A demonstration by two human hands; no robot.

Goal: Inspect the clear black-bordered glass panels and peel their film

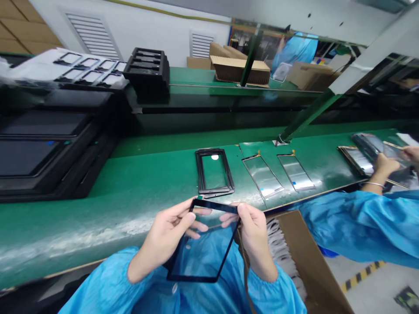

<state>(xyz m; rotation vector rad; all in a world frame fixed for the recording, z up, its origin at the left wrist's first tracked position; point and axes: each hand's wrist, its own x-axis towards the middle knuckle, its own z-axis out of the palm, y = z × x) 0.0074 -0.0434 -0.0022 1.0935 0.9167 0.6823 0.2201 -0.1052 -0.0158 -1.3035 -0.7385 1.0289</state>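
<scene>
I hold a thin glass panel with a black border [209, 205] over my lap, tilted toward me. My left hand [166, 235] grips its left edge, thumb on top and fingers showing through the glass from below. My right hand [253, 233] pinches its upper right corner. Both hands are closed on the panel. Just beyond it, on the green conveyor belt [137, 187], lies a small stack of black rectangular frames [214, 172]. Two shiny glass screens [262, 176] [296, 172] lie side by side to the right of the frames.
Stacked black trays [42, 148] fill the left of the belt, with more trays [147, 67] behind. A cardboard box [304, 257] of white sheets stands at my right knee. A co-worker in a blue sleeve [360, 226] handles screens [373, 150] at the right. Cardboard boxes [242, 69] sit on the far line.
</scene>
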